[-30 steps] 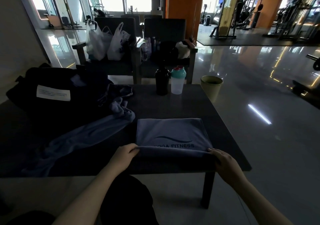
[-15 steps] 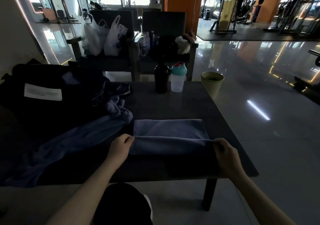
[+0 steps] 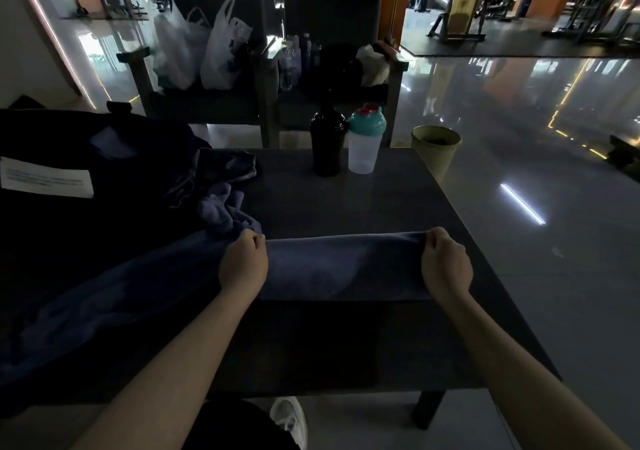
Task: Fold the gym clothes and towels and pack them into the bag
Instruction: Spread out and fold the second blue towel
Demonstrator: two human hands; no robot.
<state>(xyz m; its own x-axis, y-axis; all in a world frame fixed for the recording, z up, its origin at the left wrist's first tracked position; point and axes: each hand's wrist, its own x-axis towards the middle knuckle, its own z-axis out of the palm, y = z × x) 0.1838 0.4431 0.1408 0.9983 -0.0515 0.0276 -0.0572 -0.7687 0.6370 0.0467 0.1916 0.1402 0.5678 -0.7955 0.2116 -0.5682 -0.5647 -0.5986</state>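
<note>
Head view: nearest, a white shoe (image 3: 290, 418) shows on the floor below the near edge of the dark table (image 3: 398, 207). Both forearms reach out over the tabletop. The left hand (image 3: 243, 264) and the right hand (image 3: 446, 266) each curl their fingers round the far edge of the folded blue towel (image 3: 341, 269), one at either end. The towel lies across the near middle of the table.

Just left of it a second blue towel (image 3: 114, 293) sprawls unfolded, its bunched far end against a crumpled dark garment (image 3: 227, 169). Further left sits the black bag (image 3: 52, 137) with a white label (image 3: 46, 182); in this gloom I can't tell whether it is open.

Beyond, a black bottle (image 3: 327, 144) and a clear shaker (image 3: 364, 149) with a teal lid stand side by side near the table's far edge. A green bin (image 3: 435, 151) stands on the floor past the right corner. Behind are two chairs (image 3: 214, 2) carrying white plastic bags (image 3: 207, 51).
</note>
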